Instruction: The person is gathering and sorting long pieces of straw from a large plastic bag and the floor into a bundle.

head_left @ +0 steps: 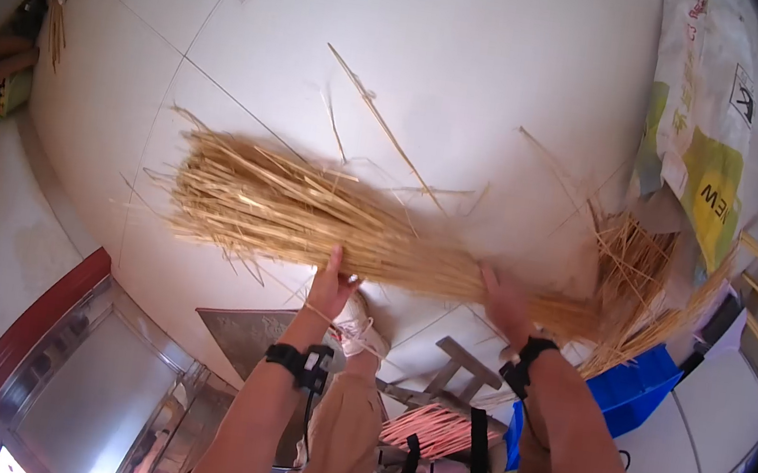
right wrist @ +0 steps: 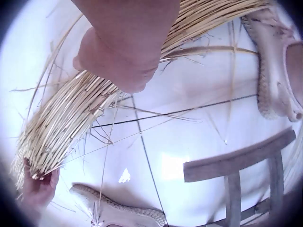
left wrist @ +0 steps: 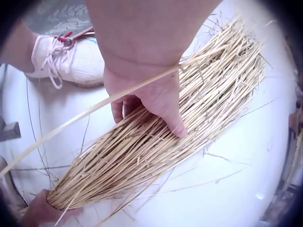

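Note:
A long straw bundle [head_left: 278, 204] lies across both hands above the floor, its wide cut end at the left in the head view. My left hand [head_left: 331, 286] grips its near side around the middle; in the left wrist view the thumb of this hand [left wrist: 151, 97] is over the straw [left wrist: 208, 99] and the fingers go underneath. A loose stalk crosses that wrist. Further right, my right hand [head_left: 506, 306] holds the narrower part, slightly blurred. In the right wrist view, the right hand [right wrist: 118, 59] is wrapped over the straw [right wrist: 71, 118], its fingertips partly hidden.
Loose stalks [head_left: 384, 127] are scattered on the tiled floor. At the right are more straw [head_left: 633, 270], a printed sack [head_left: 713, 175] and a blue bin [head_left: 631, 394]. A wooden frame [right wrist: 232, 161] stands near the shoes [head_left: 361, 335]. Pink sticks [head_left: 439, 431] lie close to the legs.

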`<state>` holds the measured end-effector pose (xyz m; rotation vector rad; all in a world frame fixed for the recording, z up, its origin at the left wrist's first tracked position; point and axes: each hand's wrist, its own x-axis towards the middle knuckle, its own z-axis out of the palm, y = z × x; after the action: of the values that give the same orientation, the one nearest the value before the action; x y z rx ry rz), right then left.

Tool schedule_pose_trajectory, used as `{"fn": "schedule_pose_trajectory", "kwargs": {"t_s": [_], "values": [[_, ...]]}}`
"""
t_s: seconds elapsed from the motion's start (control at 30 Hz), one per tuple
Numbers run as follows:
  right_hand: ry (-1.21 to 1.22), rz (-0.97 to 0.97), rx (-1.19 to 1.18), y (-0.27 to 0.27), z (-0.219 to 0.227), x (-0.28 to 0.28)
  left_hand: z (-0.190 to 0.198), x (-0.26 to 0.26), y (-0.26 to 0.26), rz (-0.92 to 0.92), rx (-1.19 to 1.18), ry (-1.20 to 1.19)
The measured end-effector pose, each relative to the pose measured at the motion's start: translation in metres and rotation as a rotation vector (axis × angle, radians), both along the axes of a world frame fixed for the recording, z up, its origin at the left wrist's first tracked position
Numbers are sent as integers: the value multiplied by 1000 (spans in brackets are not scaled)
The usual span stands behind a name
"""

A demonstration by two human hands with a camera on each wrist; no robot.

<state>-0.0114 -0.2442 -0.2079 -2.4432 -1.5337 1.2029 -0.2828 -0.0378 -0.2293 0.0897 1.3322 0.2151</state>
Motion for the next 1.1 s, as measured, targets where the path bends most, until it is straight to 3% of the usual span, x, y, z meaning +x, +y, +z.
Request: {"fn": "schedule_pose_trajectory", "kwargs": {"t_s": [0.07, 0.2, 0.33, 0.37, 0.47, 0.6, 0.67, 0.7, 0.73, 0.77, 0.8, 0.87, 0.97, 1.07, 1.1], "values": [[-11, 19, 49, 21, 1, 6, 6, 21, 23, 18, 38, 112], [106, 10, 120, 83, 1, 9, 6, 27, 80, 47, 209, 32], [156, 21, -9, 165, 46, -6, 35, 33, 138, 203, 381, 44], [166, 28, -33, 182, 55, -9, 35, 23, 151, 243, 411, -104], [188, 43, -89, 223, 86, -15, 74, 29, 168, 339, 484, 76], [218, 61, -65, 253, 127, -26, 110, 30, 164, 79, 647, 538], [236, 65, -53, 263, 148, -38, 136, 30, 156, 41, 444, 591], [248, 66, -42, 267, 159, -45, 158, 33, 152, 88, 329, 486], [257, 69, -28, 271, 167, -50, 161, 28, 143, 210, 276, 183], [262, 82, -32, 273, 173, -57, 151, 21, 131, 205, 258, -87], [261, 81, 4, 274, 176, -69, 164, 28, 122, 164, 304, -57], [262, 83, 78, 270, 171, -93, 165, 28, 114, 314, 437, -146], [183, 149, 156, 280, 180, -126, 176, 37, 117, 503, 430, 198], [53, 285, 189, 296, 198, -151, 160, 7, 124, 573, 282, 129], [12, 332, 204, 304, 204, -157, 175, 7, 135, 668, 176, 177]]}}
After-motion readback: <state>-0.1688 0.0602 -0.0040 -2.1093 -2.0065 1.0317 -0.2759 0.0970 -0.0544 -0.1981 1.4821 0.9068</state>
